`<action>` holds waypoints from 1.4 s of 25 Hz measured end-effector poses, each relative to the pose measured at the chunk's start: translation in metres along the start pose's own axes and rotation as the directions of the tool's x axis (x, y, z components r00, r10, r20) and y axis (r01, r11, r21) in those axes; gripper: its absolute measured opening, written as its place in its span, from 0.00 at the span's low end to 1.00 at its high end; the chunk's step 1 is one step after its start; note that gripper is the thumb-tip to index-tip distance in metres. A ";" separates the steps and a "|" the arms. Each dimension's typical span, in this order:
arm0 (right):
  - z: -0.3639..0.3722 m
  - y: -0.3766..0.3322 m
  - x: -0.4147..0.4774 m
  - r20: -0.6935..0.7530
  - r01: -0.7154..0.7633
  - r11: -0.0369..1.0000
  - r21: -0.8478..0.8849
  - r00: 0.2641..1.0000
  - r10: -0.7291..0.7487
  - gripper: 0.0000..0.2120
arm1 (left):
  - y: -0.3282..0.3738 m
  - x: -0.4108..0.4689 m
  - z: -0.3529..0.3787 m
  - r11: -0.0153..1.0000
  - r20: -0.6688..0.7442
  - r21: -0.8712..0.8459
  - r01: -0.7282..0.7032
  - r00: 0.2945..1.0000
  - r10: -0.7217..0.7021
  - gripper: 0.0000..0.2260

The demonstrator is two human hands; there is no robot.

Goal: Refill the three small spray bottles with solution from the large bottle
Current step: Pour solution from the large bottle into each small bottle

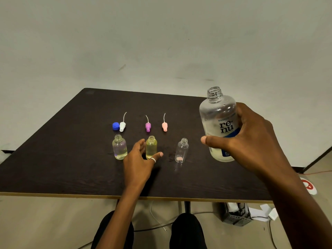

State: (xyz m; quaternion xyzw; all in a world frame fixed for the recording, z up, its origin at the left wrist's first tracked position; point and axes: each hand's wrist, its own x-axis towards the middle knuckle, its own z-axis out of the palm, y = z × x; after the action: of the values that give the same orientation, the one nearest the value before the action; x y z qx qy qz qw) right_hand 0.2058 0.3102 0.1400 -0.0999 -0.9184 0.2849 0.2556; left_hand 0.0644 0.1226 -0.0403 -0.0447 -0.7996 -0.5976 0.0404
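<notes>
Three small uncapped bottles stand in a row on the dark table (pixel 53 168). The left bottle (pixel 119 147) holds a little pale liquid, the middle bottle (pixel 151 146) is nearly full of yellowish liquid, and the right bottle (pixel 181 150) looks empty. My left hand (pixel 139 159) rests on the table with fingers and thumb spread around the base of the middle bottle, not clearly gripping it. My right hand (pixel 248 139) grips the large clear open-necked bottle (pixel 218 121), upright and lifted above the table's right side.
Behind the bottles lie three spray tops with dip tubes: white (pixel 122 126), purple (pixel 148 126), pink (pixel 164 126). A blue cap (pixel 115 126) sits beside the white one. Under the table are my knees, cables and a grey box (pixel 237 215).
</notes>
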 end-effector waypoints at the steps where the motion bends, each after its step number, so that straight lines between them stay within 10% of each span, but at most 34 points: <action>1: -0.001 0.000 0.000 -0.001 -0.001 1.000 0.008 1.000 0.001 0.34 | 0.000 -0.010 -0.001 0.999 -0.043 0.041 0.008 0.999 -0.007 0.38; 4: -0.004 -0.001 0.000 -0.014 -0.015 0.999 0.029 1.000 0.015 0.31 | 0.005 -0.060 0.003 0.973 -0.200 0.194 -0.124 0.966 0.163 0.33; 8: -0.008 0.000 0.001 -0.029 -0.016 0.999 0.043 0.999 0.017 0.31 | 0.026 -0.076 0.029 0.951 -0.079 0.118 -0.284 0.952 0.294 0.26; 17: -0.015 0.003 0.002 -0.042 -0.003 0.998 0.058 0.999 0.005 0.32 | 0.033 -0.022 0.075 0.990 0.158 0.009 -0.139 0.978 0.136 0.34; 23: -0.015 0.007 0.003 -0.030 0.005 0.999 0.032 1.000 -0.004 0.32 | 0.041 -0.029 0.068 0.988 0.105 -0.026 -0.149 0.983 0.151 0.21; 35: 0.003 0.015 0.006 0.041 0.128 0.935 -0.330 0.992 -0.121 0.35 | 0.097 -0.045 -0.013 0.940 0.035 -0.215 -0.266 0.960 0.279 0.27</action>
State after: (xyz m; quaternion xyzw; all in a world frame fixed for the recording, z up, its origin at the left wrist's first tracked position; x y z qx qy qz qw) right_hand 0.1997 0.3230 0.1321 -0.0803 -0.9602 0.1106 0.2437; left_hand 0.1210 0.1364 0.0501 -0.1784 -0.7196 -0.6648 0.0916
